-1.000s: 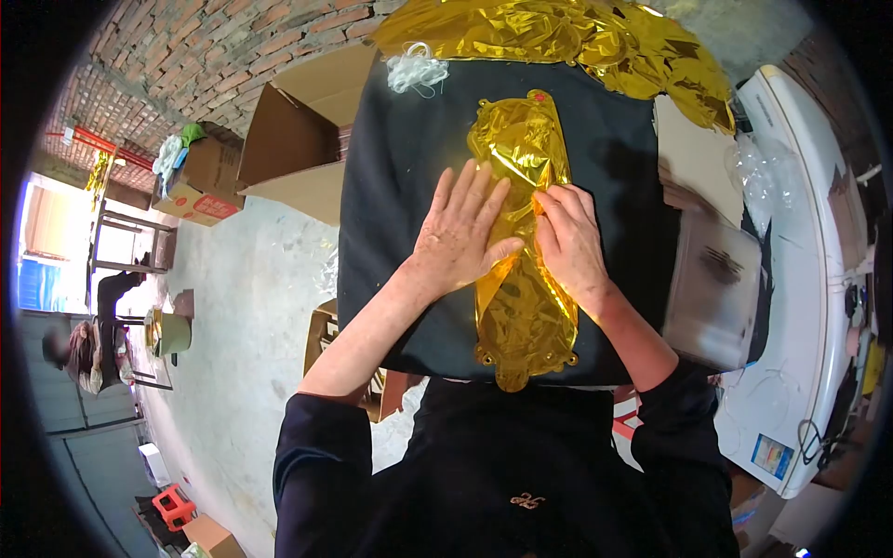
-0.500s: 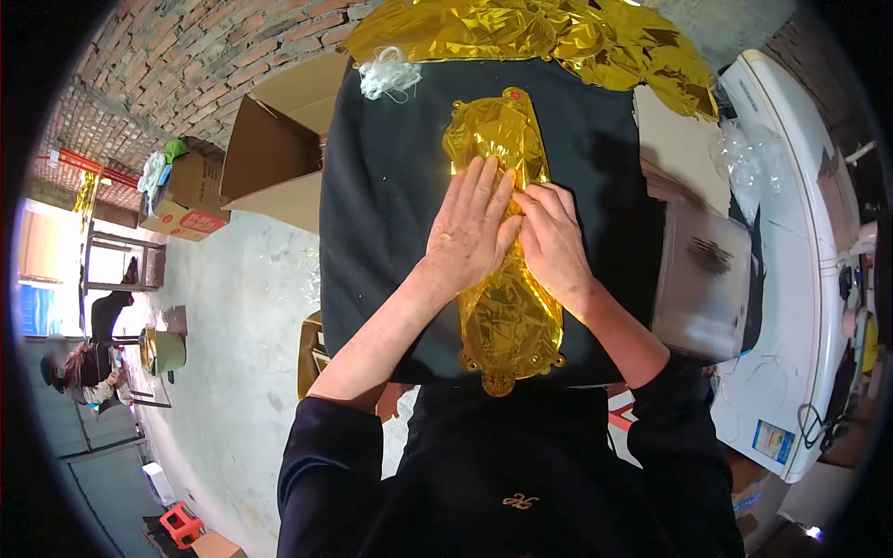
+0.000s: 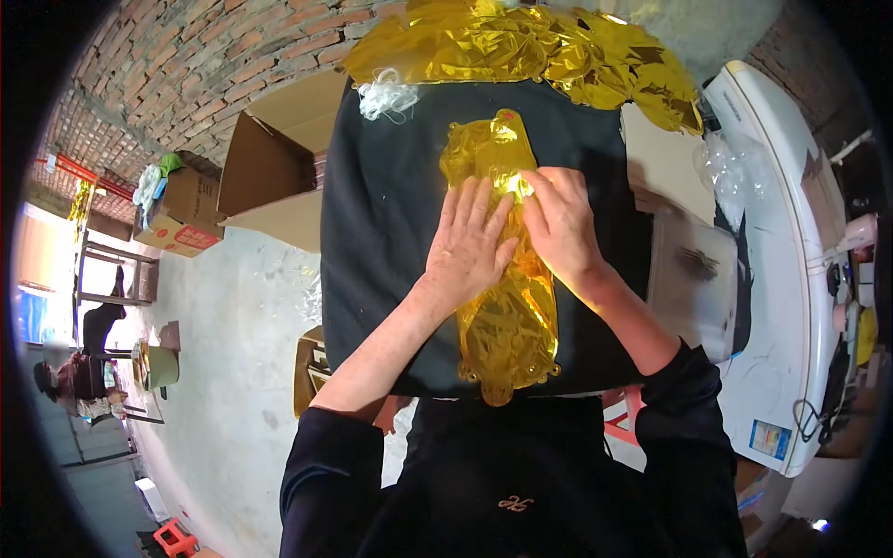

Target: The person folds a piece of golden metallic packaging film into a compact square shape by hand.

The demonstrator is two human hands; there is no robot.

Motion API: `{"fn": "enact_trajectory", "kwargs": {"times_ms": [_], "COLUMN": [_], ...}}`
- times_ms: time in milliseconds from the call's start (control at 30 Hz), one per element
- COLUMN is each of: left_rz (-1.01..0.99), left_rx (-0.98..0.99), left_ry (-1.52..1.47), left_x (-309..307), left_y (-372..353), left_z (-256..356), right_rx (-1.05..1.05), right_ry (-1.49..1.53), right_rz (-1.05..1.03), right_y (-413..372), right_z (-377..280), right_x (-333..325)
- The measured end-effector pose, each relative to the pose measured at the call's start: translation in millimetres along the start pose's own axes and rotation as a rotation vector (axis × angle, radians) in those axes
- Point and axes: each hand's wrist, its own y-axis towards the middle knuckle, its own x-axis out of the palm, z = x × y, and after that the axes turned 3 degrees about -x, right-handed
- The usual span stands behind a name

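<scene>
A long piece covered in shiny gold foil [image 3: 507, 339] lies lengthwise on a black cloth-covered table [image 3: 386, 232]. It has small ringed tabs at its near end and a red mark at its far end. My left hand [image 3: 468, 246] rests flat across its middle, fingers stretched and slightly apart. At the right edge of the piece, my right hand [image 3: 563, 228] has its fingers bent and closed on the gold foil, near the left fingertips. The exact pinch point is partly hidden by the fingers.
Crumpled gold foil sheets [image 3: 446, 51] lie along the far edge. White thread [image 3: 387, 96] is bunched at the far left corner. Cardboard boxes [image 3: 270, 153] stand left, a clear plastic box [image 3: 693, 284] and white appliance [image 3: 786, 242] right. A person [image 3: 84, 377] is at far left.
My right hand has shifted up along the foil's right edge, with its fingers more bent. My left hand's fingers have spread a little. The whole view has shifted slightly.
</scene>
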Motion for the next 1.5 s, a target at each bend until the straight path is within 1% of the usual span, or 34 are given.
{"fn": "enact_trajectory", "kwargs": {"times_ms": [33,67,100,167,200,300,400,433,567,600,700,833,867,967,1033,1067,1100,1133,1233,1267,1367,1400,1500], "left_rz": [-0.052,-0.106,-0.161,-0.12,-0.1,-0.162,-0.087,-0.098,-0.122,-0.121,-0.122,-0.123,-0.124,-0.117,-0.098,-0.151,-0.131,-0.111,-0.104,-0.092,-0.087,-0.085,-0.102], "left_rx": [-0.013,-0.025,-0.038,-0.024,-0.018,-0.055,-0.035,-0.039,-0.056,-0.058,-0.057,-0.055,-0.056,-0.049,-0.049,-0.042,-0.037,-0.031,-0.026,-0.029,-0.039,-0.038,-0.033], "left_ry": [0.005,0.009,0.014,0.036,0.047,-0.02,-0.012,-0.005,0.0,-0.003,0.018,0.035,0.037,0.029,0.012,0.045,0.032,0.021,0.011,0.008,0.031,0.034,0.06], "left_x": [-1,-2,-2,-1,-3,-11,-3,-3,-6,-6,-5,-7,-8,-8,-6,-7,-6,-4,-7,-7,-7,-8,-8], "left_y": [1,3,3,2,3,5,2,2,2,2,1,1,1,2,1,1,1,2,2,1,1,1,2], "left_z": [0,0,0,1,1,3,2,2,5,4,5,5,6,5,5,5,4,4,3,3,5,5,4], "right_rx": [-0.058,-0.035,-0.09,-0.2,-0.149,-0.185,-0.189,-0.197,-0.339,-0.309,-0.276,-0.326,-0.357,-0.43,-0.436,-0.431,-0.424,-0.385,-0.282,-0.254,-0.332,-0.339,-0.362], "right_ry": [-0.035,-0.045,-0.04,-0.029,-0.05,-0.101,-0.079,-0.075,-0.196,-0.219,-0.309,-0.489,-0.531,-0.552,-0.501,-0.404,-0.305,-0.242,-0.19,-0.254,-0.5,-0.537,-0.383], "right_rz": [0.02,-0.163,-0.251,-0.425,-0.621,-0.642,-0.739,-0.772,-0.747,-0.761,-0.708,-0.596,-0.533,-0.477,-0.562,-0.608,-0.65,-0.719,-0.708,-0.742,-0.664,-0.626,-0.529], "right_y": [6,8,8,8,11,17,30,34,41,47,65,84,87,88,76,66,57,50,44,48,52,53,45], "right_z": [-3,-9,-12,-13,-9,18,40,45,74,82,100,117,120,99,61,53,49,47,63,72,87,85,72], "right_x": [2,2,6,15,14,23,21,20,25,28,32,40,40,36,28,26,24,22,27,28,29,25,19]}}
